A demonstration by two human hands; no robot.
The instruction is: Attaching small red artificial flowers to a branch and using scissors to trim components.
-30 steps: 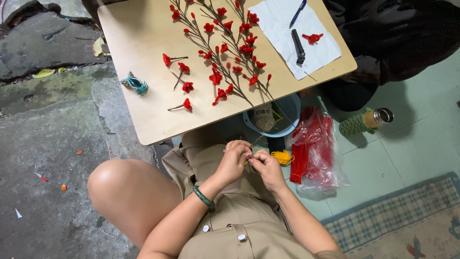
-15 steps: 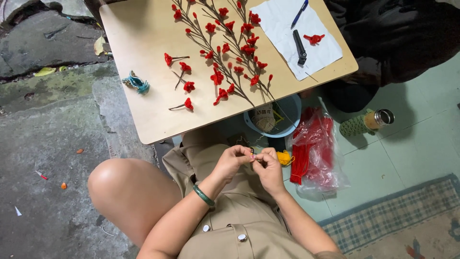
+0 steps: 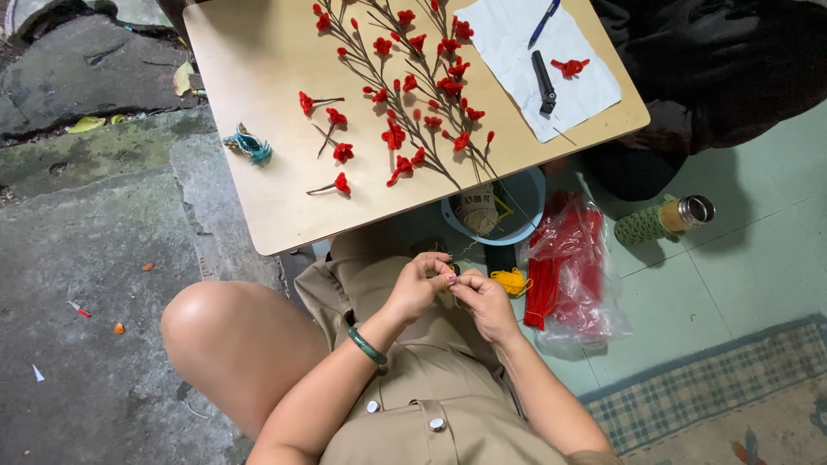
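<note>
Many red fuzzy flowers on thin brown stems (image 3: 405, 95) already lie on my pale wooden counter (image 3: 258, 198) at 12 o'clock, and my left hand (image 3: 416, 287) and right hand (image 3: 484, 301) pinch one tiny unfinished piece together over my lap.

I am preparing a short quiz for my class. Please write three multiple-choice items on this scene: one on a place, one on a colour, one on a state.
1. Where does the blue pen lie?
A. on the white paper
B. on the floor
C. in the bowl

2. What colour are the small flowers on the table?
A. yellow
B. red
C. white

3. How are the left hand and the right hand?
A. far apart
B. flat on the table
C. together over the lap

Answers: 1 A, it rests on the white paper; 2 B, all blossoms are red; 3 C, fingertips meet above the lap.
</note>
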